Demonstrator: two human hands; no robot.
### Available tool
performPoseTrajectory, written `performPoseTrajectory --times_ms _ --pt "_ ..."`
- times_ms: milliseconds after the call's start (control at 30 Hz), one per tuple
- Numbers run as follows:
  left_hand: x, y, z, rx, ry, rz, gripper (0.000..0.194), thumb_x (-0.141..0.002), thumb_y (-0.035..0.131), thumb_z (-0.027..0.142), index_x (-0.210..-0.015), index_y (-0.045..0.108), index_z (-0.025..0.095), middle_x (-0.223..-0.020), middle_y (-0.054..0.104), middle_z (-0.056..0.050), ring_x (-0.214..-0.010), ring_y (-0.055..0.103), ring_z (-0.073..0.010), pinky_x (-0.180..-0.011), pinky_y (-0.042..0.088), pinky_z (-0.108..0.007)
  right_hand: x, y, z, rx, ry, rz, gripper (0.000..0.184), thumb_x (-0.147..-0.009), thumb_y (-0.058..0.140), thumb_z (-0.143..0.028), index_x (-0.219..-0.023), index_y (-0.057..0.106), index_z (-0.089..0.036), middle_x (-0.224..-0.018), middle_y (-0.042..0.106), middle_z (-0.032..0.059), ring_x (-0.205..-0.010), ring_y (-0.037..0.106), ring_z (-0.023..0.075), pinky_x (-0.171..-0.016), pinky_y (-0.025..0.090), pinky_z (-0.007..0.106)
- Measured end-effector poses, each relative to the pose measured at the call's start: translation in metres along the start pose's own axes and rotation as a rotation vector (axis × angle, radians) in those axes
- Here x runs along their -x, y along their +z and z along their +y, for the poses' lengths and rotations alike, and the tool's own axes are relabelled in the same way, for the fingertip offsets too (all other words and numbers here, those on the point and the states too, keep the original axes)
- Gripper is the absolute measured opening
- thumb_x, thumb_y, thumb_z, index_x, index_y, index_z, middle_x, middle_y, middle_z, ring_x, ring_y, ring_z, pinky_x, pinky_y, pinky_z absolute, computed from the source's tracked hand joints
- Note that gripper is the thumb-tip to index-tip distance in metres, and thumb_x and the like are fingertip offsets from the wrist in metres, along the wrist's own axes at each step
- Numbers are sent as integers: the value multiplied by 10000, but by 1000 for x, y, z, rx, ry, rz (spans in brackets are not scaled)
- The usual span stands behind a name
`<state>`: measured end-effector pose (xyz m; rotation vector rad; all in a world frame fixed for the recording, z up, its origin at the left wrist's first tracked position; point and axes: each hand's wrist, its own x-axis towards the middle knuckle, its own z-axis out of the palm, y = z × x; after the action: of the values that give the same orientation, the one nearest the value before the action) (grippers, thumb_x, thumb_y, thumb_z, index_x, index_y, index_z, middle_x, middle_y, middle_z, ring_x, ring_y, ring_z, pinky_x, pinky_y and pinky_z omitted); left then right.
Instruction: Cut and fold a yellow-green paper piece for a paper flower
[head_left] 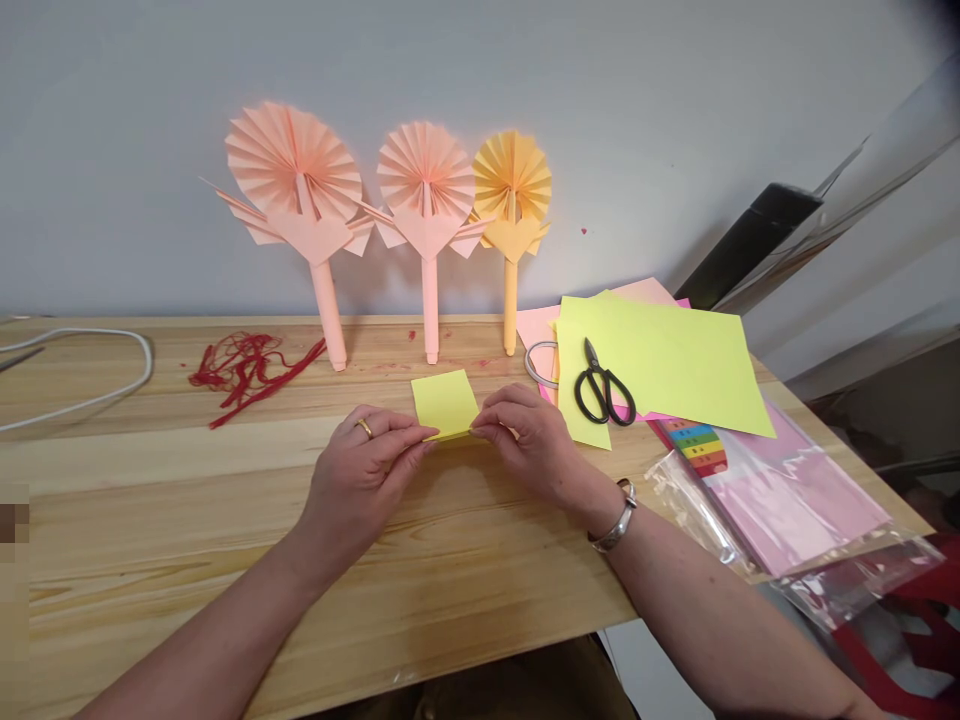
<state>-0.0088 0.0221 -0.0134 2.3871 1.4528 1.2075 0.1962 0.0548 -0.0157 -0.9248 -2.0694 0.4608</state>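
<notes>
A small yellow piece of paper (445, 400) is held between my two hands above the wooden table, with a narrow fold along its near edge. My left hand (371, 460) pinches the near left corner between thumb and fingers; a gold ring is on one finger. My right hand (525, 435) pinches the near right corner, and a silver bracelet circles that wrist. Behind the paper, three folded paper fans with tube handles lean on the wall: a large pink one (326, 300), a smaller pink one (430, 290) and an orange one (511, 290).
Black-handled scissors (604, 392) lie on yellow sheets (675, 360) at the right, over pink paper. Nearer the right edge is a clear plastic packet (795, 500) of pink paper. Tangled red thread (247, 370) and a white cable (146, 350) lie at the left on the table (187, 500).
</notes>
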Motion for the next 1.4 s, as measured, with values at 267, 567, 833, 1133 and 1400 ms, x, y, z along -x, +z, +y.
performPoseTrajectory --times_ms 267,567,833,1133,1400 --pt "0 1 0 12 38 -8 120 -810 578 198 -876 671 235 -820 661 -11 -778 575 -174 -683 485 -322 0 -2 -1 1 -17 -16 145 -840 546 -108 -748 646 -157 -796 624 46 -772 546 154 -696 450 281" --pt "3 5 2 -5 110 -50 155 -789 617 172 -932 668 203 -850 655 -46 -837 553 -202 -731 470 -362 2 2 -9 11 -70 -107 146 -862 517 -125 -799 646 -155 -820 618 53 -806 534 162 -748 460 286" --pt "3 6 2 -4 133 -71 125 -799 591 146 -879 669 202 -793 661 -39 -790 542 -202 -695 459 -363 2 2 -10 21 -76 -122 148 -853 520 -107 -778 642 -148 -804 608 48 -797 531 152 -750 457 271" --pt "2 3 3 0 108 -88 107 -812 581 170 -871 671 172 -788 665 -49 -777 558 -191 -684 465 -345 2 2 -7 10 -42 -129 141 -861 538 -144 -803 663 -175 -826 621 48 -812 558 158 -757 462 287" --pt "3 2 0 -4 39 -63 91 -810 579 189 -843 663 205 -778 659 -18 -765 574 -172 -684 477 -312 -1 0 0 8 -1 -87 117 -837 579 -148 -778 678 -164 -808 637 44 -793 568 152 -715 460 271"
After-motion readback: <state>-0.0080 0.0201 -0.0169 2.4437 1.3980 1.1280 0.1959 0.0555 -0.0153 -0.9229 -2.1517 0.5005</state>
